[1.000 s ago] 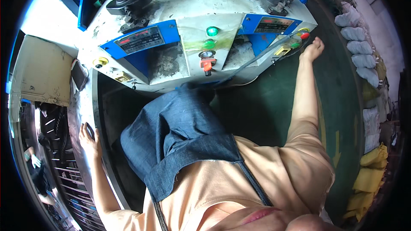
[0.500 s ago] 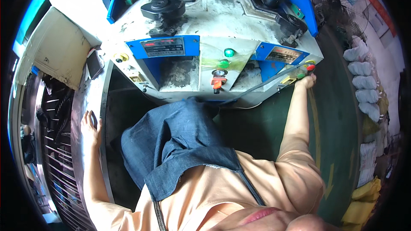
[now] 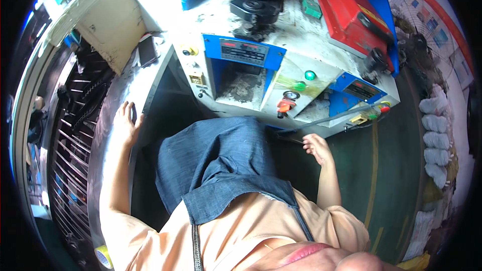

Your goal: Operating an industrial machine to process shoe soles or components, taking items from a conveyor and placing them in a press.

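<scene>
My left hand (image 3: pixel 128 124) lies on the pale metal edge of the side bench (image 3: pixel 111 129), fingers apart and holding nothing. Loosely bent and bare, my right hand (image 3: pixel 317 147) hovers in front of the lower front of a grimy white machine (image 3: pixel 314 95). A thin grey hose (image 3: pixel 326 122) crosses the machine just above that hand. The machine's right station has a red cover (image 3: pixel 351 15) across it. At the left station stands a black clamp-like fixture (image 3: pixel 258 7). Red and green push buttons (image 3: pixel 380 112) sit at the machine's right corner, away from my hand.
A conveyor-like rack of metal bars (image 3: pixel 70 170) runs along the left. Behind the bench edge leans a stained cardboard sheet (image 3: pixel 113 22). Bundled white packages (image 3: pixel 436 140) line the right wall, with a large fan (image 3: pixel 409 12) farther back. A yellow tape roll (image 3: pixel 103 257) is at lower left.
My right hand has left the corner buttons and come back leftward toward my lap. A red cover now shows over the right station. The machine sits farther right in view; my left hand stays on the bench.
</scene>
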Demonstrator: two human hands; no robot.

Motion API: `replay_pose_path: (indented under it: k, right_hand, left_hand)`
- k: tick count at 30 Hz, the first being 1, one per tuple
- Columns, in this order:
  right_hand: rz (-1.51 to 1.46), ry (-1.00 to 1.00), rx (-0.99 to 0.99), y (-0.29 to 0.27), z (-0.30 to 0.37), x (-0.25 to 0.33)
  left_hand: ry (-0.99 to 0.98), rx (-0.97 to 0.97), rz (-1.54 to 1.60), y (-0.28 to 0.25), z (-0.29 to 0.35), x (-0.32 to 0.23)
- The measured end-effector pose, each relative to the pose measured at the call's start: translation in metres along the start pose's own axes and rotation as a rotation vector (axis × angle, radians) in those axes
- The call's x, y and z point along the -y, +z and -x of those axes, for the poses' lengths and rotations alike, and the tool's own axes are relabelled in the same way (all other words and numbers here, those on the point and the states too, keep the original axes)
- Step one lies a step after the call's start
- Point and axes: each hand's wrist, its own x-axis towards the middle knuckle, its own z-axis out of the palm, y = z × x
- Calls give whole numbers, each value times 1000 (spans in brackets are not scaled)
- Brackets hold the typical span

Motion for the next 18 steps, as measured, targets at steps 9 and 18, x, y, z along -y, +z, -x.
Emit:
replay_pose_path:
  k: [9,18]
  right_hand:
    - [353,-1183,306,174,-19,307]
    - [969,-636,-152,234,-239,437]
  left_hand:
    - [-50,12,3,4,0,6]
    - [-16,-96,108,9,1,10]
